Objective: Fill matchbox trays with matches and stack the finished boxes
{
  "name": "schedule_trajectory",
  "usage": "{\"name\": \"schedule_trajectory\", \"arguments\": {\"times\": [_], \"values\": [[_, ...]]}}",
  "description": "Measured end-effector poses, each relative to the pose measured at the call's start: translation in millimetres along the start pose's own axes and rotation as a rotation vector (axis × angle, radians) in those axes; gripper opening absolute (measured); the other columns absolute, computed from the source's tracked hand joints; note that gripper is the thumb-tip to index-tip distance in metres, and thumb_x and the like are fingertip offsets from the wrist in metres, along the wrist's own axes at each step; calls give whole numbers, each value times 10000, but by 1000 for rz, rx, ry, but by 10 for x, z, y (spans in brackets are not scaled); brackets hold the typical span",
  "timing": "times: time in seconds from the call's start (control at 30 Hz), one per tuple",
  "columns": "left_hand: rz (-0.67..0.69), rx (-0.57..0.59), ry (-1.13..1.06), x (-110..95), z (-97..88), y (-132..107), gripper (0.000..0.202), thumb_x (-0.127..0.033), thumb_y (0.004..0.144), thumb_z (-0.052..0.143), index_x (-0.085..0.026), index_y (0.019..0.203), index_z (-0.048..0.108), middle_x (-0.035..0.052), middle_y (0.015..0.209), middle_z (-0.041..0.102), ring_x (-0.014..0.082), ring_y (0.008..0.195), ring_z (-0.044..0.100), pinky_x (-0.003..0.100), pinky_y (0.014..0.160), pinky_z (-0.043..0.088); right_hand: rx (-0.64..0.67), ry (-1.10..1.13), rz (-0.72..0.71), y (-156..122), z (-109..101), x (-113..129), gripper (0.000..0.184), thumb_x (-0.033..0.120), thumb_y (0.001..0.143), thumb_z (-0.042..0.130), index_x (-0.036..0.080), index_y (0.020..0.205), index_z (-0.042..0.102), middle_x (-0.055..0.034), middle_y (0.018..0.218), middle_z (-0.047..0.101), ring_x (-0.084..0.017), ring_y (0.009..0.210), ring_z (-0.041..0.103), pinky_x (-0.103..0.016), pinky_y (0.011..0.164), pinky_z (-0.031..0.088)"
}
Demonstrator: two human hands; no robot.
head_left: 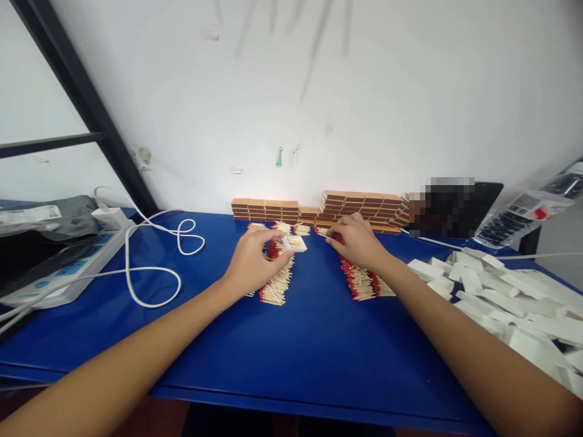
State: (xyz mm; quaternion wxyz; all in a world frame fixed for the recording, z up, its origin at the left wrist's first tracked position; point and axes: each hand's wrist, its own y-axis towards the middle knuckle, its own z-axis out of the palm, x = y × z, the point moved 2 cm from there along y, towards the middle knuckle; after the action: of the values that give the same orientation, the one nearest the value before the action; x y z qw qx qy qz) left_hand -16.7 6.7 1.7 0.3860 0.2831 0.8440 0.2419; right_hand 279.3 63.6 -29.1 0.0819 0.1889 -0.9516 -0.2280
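Observation:
My left hand (pixel 255 258) holds a small white matchbox tray (pixel 298 244) between thumb and fingers, tilted, with a few matches lying in it. Beneath that hand lies a pile of red-tipped matches (pixel 276 288), partly covered by the fingers. My right hand (pixel 357 241) is closed, its thumb and fingertips pinching at matches (pixel 321 231) near the back of the table; red heads show between the fingers. Another pile of matches (pixel 359 282) lies under the right wrist, partly hidden by the forearm. Small bundles of matches (pixel 301 229) lie in a row behind the tray.
Stacked brown matchbox sleeves (pixel 359 203) line the wall. White trays (pixel 496 288) are heaped at right on the blue table (pixel 314 358). A dark tablet-like object (pixel 473 209) and a bottle (pixel 519 215) stand behind them. A white cable (pixel 152 268) and power strip (pixel 73 273) are at left.

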Motion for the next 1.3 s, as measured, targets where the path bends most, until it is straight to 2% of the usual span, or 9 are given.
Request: {"name": "schedule_trajectory", "arguments": {"times": [0.17, 0.37, 0.53, 0.73, 0.83, 1.0, 1.13, 1.3], "values": [[23, -11, 4, -3, -6, 1, 284, -236, 858, 876, -220, 1128, 791, 54, 1073, 832, 270, 1060, 737, 469, 968, 608, -24, -21, -56, 27, 56, 31, 228, 334, 999, 611, 213, 899, 777, -164, 1010, 714, -359, 1064, 534, -525, 868, 480], [20, -8, 13, 6, 0, 6, 287, -249, 860, 877, -206, 1130, 789, 60, 1064, 826, 273, 1054, 732, 468, 959, 605, -32, -33, -31, 33, 37, 57, 145, 323, 968, 679, 210, 930, 761, -142, 984, 707, -351, 1063, 531, -502, 869, 464], [20, 5, 19, 20, 15, -4, 301, -247, 855, 880, -214, 1140, 789, 53, 1036, 825, 274, 1040, 737, 467, 953, 605, 8, -11, -34, 49, 46, 65, 171, 278, 966, 647, 209, 841, 741, -137, 943, 698, -330, 1010, 534, -488, 876, 461], [17, 8, 19, 52, 9, -1, 295, -242, 865, 870, -217, 1147, 785, 52, 1049, 829, 272, 1047, 736, 476, 971, 601, 68, -32, -42, 42, 27, 93, 174, 270, 996, 622, 200, 859, 705, -146, 983, 694, -347, 1039, 534, -487, 857, 452], [4, 4, 28, 55, -5, 7, 290, -241, 866, 871, -215, 1143, 787, 50, 1052, 831, 271, 1061, 734, 471, 974, 604, -7, 22, -94, 24, -102, 222, 159, 264, 1027, 594, 204, 912, 687, -144, 1014, 696, -339, 1033, 527, -491, 870, 458], [-7, -3, 25, 25, -11, 10, 317, -225, 864, 888, -208, 1165, 792, 45, 1060, 831, 257, 1080, 729, 429, 964, 613, -172, 154, -227, -40, -388, 644, 133, 276, 1083, 563, 229, 992, 648, -115, 1073, 707, -310, 1050, 534, -476, 935, 461], [10, 8, -2, 11, 7, 0, 306, -241, 869, 897, -212, 1158, 799, 51, 1090, 826, 251, 1059, 746, 436, 975, 616, -173, 102, -283, -95, -444, 885, 122, 259, 1087, 565, 218, 1010, 649, -129, 1076, 708, -324, 1067, 543, -474, 915, 459], [18, 30, -51, 25, 16, -8, 304, -237, 881, 891, -230, 1171, 800, 63, 1177, 811, 242, 1094, 760, 445, 1012, 619, -160, 156, -320, -114, -424, 923, 100, 234, 1075, 585, 213, 1010, 657, -126, 1063, 705, -315, 1061, 542, -464, 914, 472]]}}
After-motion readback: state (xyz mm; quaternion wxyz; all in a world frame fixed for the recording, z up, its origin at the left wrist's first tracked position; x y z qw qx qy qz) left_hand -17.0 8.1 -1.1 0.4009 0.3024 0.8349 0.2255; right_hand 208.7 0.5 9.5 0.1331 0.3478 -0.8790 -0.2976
